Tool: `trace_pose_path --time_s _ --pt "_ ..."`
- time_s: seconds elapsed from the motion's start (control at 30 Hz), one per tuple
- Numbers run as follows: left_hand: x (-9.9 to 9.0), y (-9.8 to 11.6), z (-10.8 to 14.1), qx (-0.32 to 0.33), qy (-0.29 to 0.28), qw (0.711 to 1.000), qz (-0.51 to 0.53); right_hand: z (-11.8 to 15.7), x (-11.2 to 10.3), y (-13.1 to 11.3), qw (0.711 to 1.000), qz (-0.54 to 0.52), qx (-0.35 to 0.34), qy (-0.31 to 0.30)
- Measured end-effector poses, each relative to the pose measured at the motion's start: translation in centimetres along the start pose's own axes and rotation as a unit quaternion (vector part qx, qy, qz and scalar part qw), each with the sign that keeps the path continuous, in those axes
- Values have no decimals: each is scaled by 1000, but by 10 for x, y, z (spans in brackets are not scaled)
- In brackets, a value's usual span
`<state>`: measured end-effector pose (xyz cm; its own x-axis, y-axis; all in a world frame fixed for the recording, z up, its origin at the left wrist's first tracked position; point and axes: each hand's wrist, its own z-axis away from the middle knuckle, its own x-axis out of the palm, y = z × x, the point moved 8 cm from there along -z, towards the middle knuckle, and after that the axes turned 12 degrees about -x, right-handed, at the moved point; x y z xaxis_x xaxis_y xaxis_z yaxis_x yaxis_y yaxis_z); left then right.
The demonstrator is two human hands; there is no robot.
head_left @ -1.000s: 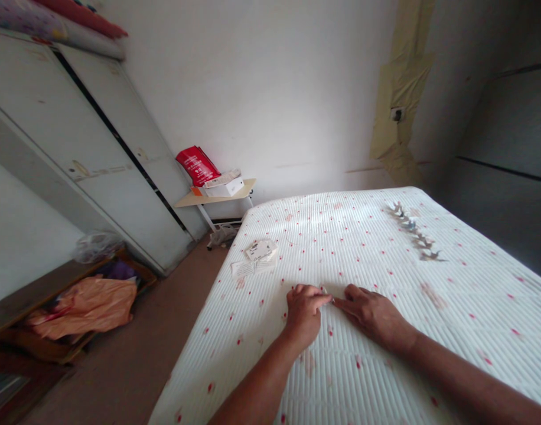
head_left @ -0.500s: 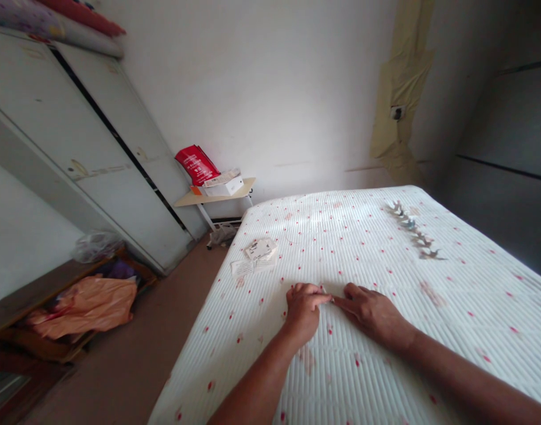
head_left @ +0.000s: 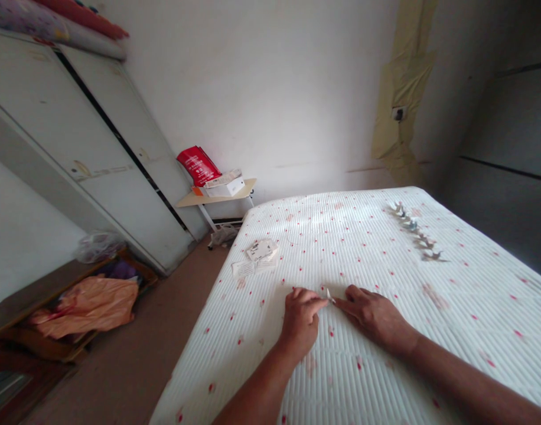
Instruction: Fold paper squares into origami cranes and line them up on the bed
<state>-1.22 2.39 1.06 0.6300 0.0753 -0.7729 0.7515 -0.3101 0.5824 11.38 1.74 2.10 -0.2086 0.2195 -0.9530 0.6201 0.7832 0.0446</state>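
Observation:
On a ribbed white bed cover with red dots, a small piece of folded paper (head_left: 328,294) stands up as a pale point between my hands. My left hand (head_left: 302,316) pinches it between thumb and fingers from the left. From the right, my right hand (head_left: 371,313) reaches it with its fingertips, index finger stretched toward it and the other fingers curled. The fingertips hide much of the paper. Beyond my left hand lies a stack of small printed paper sheets (head_left: 262,249), with loose sheets (head_left: 244,269) beside it.
Several folded paper cranes (head_left: 412,226) form a row at the bed's far right. Behind the bed's left corner, a small table (head_left: 191,199) carries a red bag (head_left: 198,165) and a white box (head_left: 225,187). Cupboards (head_left: 106,147) line the left, near an orange plastic bag (head_left: 91,304).
The folded paper's tip now shows more clearly above my fingertips. My left hand has shifted very slightly, and the whole view has moved a little.

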Motion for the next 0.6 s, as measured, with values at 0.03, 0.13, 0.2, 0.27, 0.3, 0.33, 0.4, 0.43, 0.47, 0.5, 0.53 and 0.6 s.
trace_pose_path --time_s 0.03,0.13,0.2,0.27,0.3,0.33,0.4,0.43,0.47,0.5,0.53,0.6 --pt "1 2 2 5 -4 1000 -20 0 0 0 1000 -2 0 3" --pt "2 10 5 12 -17 997 -73 1 1 1 1000 -15 2 8" --pt "2 13 5 11 -19 995 -93 1 1 2 1000 -23 2 5" --pt "0 16 5 10 -16 994 -106 2 1 2 1000 -29 5 3" --pt "0 16 5 10 -14 994 -111 3 0 3 999 -32 8 5" --pt "-1 17 5 9 -12 993 -116 3 -1 3 999 -35 9 9" --pt "-1 17 5 7 -9 992 -124 5 -2 3 999 -39 11 16" --pt "-1 16 5 6 -9 992 -126 5 -3 3 999 -39 11 19" --pt "0 16 5 5 -9 992 -126 4 -3 3 999 -38 12 18" --pt "0 16 5 4 -9 992 -127 4 -3 3 999 -36 14 14" --pt "0 16 5 4 -9 992 -127 3 -2 3 999 -32 16 8" --pt "0 16 5 7 -10 992 -127 1 -1 3 999 -26 21 -3"
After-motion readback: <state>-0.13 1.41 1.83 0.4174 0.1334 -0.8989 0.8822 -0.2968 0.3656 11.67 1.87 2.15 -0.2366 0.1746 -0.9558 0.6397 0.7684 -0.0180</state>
